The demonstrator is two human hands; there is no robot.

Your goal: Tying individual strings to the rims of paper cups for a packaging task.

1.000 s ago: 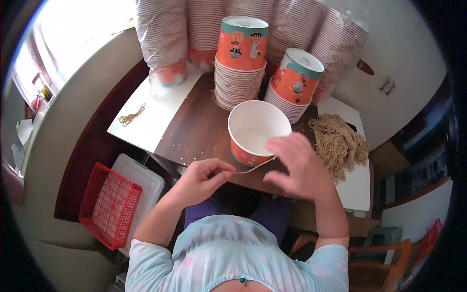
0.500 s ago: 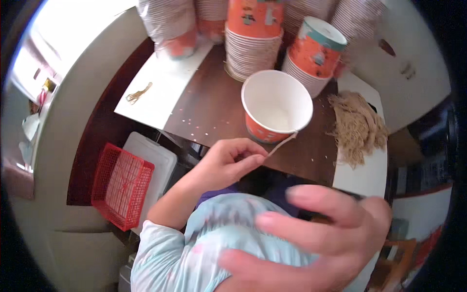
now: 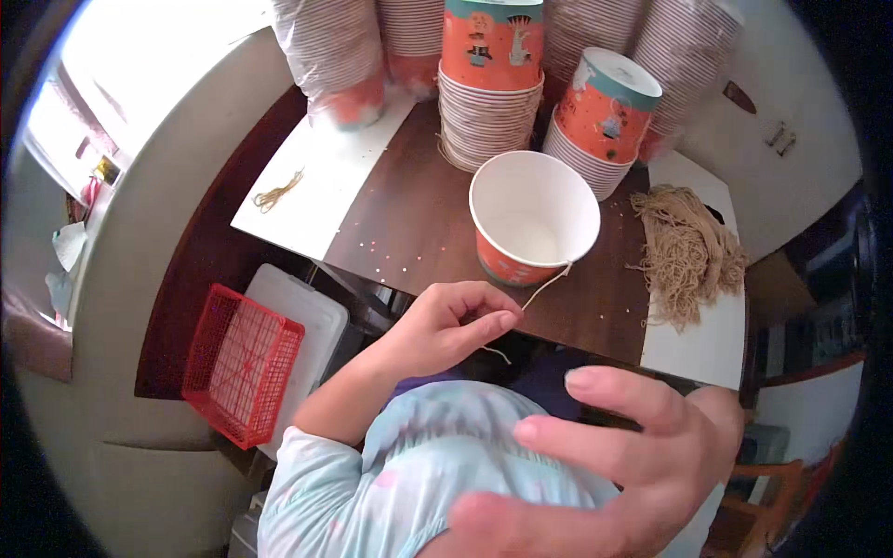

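Note:
A paper bucket (image 3: 532, 221), white inside and orange with a teal base band outside, stands upright on the brown table. From its near rim a thin beige string (image 3: 546, 287) runs to my left hand (image 3: 461, 322), where thumb and forefinger pinch it. A loose end of string hangs below that hand. My right hand (image 3: 633, 446) is raised close to the camera at the lower right, fingers spread, touching nothing I can see.
Upside-down bucket stacks stand behind, including a tall stack (image 3: 490, 88) and a shorter one (image 3: 609, 116). A tangled beige string heap (image 3: 690, 246) lies right, a small string bundle (image 3: 277, 192) left. A red basket (image 3: 244, 363) sits beyond the table's left edge.
The whole view has shifted slightly, so the table items appear a little lower. My left hand still pinches the string; its loose end now shows below. My right hand stays spread, slightly farther right.

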